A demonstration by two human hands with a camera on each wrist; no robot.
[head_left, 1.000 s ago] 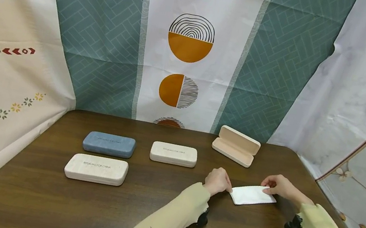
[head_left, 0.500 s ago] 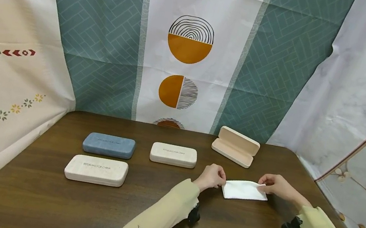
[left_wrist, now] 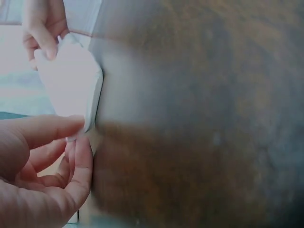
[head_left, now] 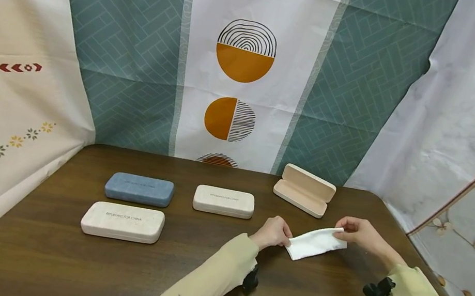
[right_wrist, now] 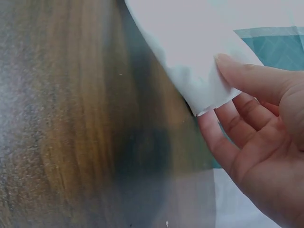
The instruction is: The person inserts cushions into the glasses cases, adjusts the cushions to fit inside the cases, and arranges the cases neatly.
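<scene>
A folded white cloth (head_left: 317, 242) stretches between both hands over the right half of the table. At its left end my left hand (head_left: 272, 233) pinches the edge between thumb and fingers; the left wrist view shows the cloth's (left_wrist: 71, 80) layered fold there. My right hand (head_left: 363, 235) grips the far right corner, its thumb on top and fingers beneath, and that end is raised higher than the left. In the right wrist view the thumb of the right hand (right_wrist: 266, 118) presses the white cloth (right_wrist: 190, 52) near its end.
Behind the hands an open, beige-lined glasses case (head_left: 304, 190) stands on the brown table (head_left: 102, 277). Closed cases lie to the left: a white one (head_left: 223, 202), a blue one (head_left: 139, 189) and a larger-looking white one (head_left: 123, 222). Patterned curtains (head_left: 141, 48) hang behind the table.
Both hands have shifted a little left with the cloth. Its right end has since been lifted by the right hand, so the cloth now slants upward to the right.
</scene>
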